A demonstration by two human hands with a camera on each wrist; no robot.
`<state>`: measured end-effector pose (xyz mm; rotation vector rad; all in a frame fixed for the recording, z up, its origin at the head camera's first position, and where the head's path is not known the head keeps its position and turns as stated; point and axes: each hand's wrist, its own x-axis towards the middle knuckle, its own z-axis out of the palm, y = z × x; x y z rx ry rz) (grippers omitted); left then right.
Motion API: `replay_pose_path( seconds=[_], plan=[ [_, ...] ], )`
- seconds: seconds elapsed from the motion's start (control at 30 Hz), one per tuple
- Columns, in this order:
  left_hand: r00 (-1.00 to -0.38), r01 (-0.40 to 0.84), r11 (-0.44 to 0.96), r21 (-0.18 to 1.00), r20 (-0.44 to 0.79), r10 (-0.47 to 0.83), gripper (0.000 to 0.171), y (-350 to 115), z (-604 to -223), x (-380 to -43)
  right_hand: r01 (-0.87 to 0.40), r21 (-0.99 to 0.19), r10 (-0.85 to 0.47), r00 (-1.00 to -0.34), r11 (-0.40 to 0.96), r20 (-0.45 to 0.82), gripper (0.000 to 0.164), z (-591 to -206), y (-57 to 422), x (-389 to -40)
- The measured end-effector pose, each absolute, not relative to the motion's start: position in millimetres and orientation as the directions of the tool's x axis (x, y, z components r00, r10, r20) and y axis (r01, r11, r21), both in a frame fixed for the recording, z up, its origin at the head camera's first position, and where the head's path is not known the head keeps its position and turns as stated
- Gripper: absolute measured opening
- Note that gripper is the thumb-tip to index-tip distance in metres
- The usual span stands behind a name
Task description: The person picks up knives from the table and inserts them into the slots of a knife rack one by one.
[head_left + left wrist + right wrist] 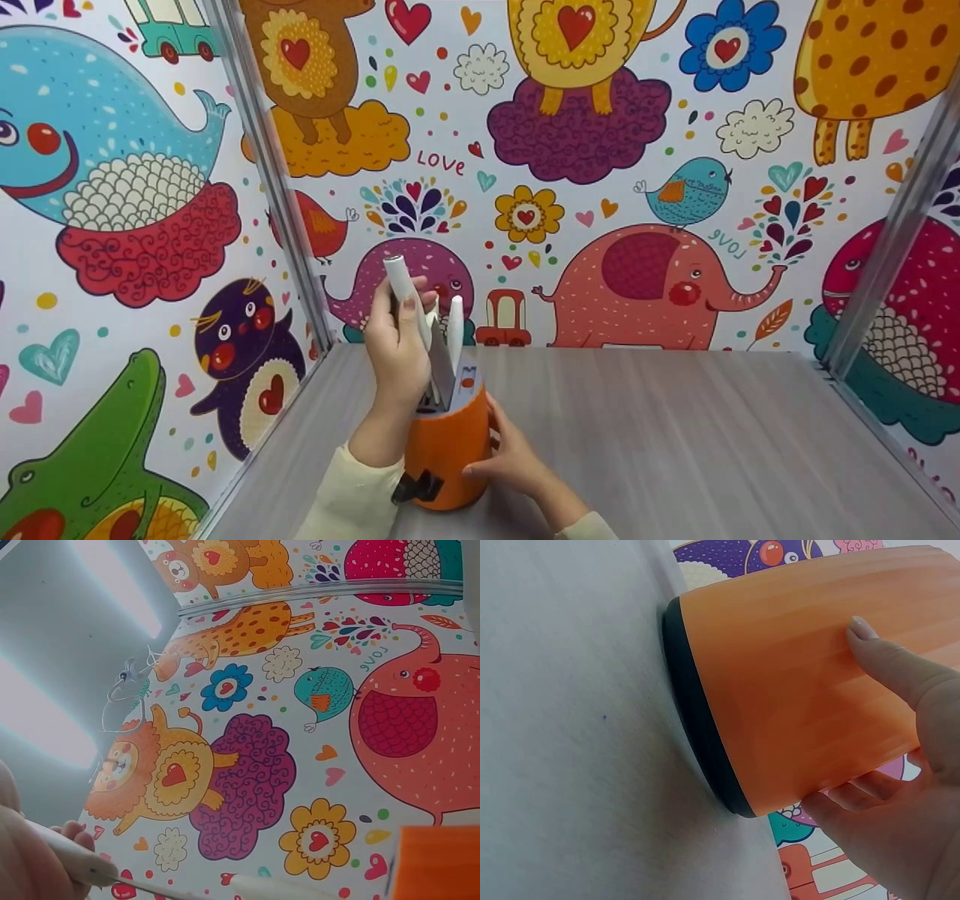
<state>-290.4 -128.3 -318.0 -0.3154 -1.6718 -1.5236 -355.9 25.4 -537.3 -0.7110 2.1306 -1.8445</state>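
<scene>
An orange knife block (450, 457) with a grey slotted top stands on the table, and its dark base rim (701, 712) shows in the right wrist view. My left hand (396, 349) grips a knife by its white handle (401, 279) above the block. In the left wrist view the same handle (71, 853) lies in the fingers, with a thin strip of blade beyond it. Another white handle (456, 319) stands up from the block beside a broad blade (444, 367). Round the block's side, my right hand (922, 817) holds it with thumb and fingers apart.
The grey wood-look table (675, 435) stretches to the right of the block. Walls with printed cartoon animals (637, 292) close off the back and sides, with metal corner posts (277, 180). A black strap piece (420, 486) sits at the left wrist.
</scene>
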Motion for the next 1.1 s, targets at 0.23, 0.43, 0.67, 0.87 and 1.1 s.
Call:
replay_pose_path(
  seconds=[0.23, 0.43, 0.67, 0.87, 1.1],
  plan=[
    [-0.661, 0.652, 0.206, 0.729, 0.680, -0.316, 0.038, -124.9, -328.4, -291.9, -0.196, -0.975, -0.495, -0.861, 0.108, 0.118, 0.112, -537.0, 26.1, -356.6],
    [-0.700, 0.625, 0.190, 0.757, 0.651, -0.293, 0.038, -121.5, -340.4, -293.2, -0.178, -0.978, -0.488, -0.867, 0.107, 0.104, 0.111, -538.1, 26.0, -357.0],
    [-0.747, 0.570, 0.184, 0.801, 0.598, -0.290, 0.041, -117.7, -357.2, -294.0, -0.157, -0.982, -0.475, -0.875, 0.103, 0.090, 0.111, -538.0, 25.0, -353.4],
    [-0.763, 0.535, 0.202, 0.820, 0.572, -0.301, 0.038, -118.4, -371.4, -295.9, -0.178, -0.980, -0.484, -0.868, 0.086, 0.115, 0.112, -537.8, 23.9, -355.4],
    [-0.780, 0.508, 0.204, 0.837, 0.548, -0.303, 0.038, -118.8, -389.0, -297.1, -0.210, -0.974, -0.482, -0.864, 0.086, 0.144, 0.114, -538.9, 24.4, -356.7]
  ],
)
